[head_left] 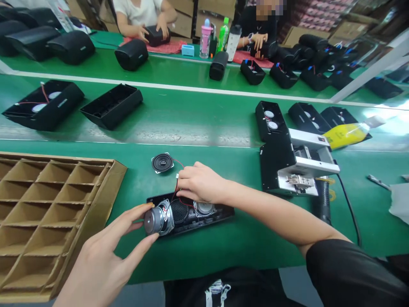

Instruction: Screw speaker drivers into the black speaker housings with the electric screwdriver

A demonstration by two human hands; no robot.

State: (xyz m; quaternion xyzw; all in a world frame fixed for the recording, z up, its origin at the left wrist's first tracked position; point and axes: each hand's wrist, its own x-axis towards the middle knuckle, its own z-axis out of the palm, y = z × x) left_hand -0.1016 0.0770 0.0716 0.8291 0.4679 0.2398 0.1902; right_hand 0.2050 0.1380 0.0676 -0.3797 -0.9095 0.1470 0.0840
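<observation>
My left hand grips a round silver speaker driver between thumb and fingers. The driver is tilted, at the left end of a black speaker panel lying on the green table. Over the panel, my right hand has its fingers pinched on thin red and black wires; the exact grip is partly hidden. A small white connector shows beside its fingertips. Another driver sits at the panel's right end, below my right hand. Behind the panel lies a loose driver, cone up, with a red wire.
A cardboard divider tray stands at left. At right are a black and silver machine with a cable and a yellow bottle. Black speaker housings line the belt. Two people work across it.
</observation>
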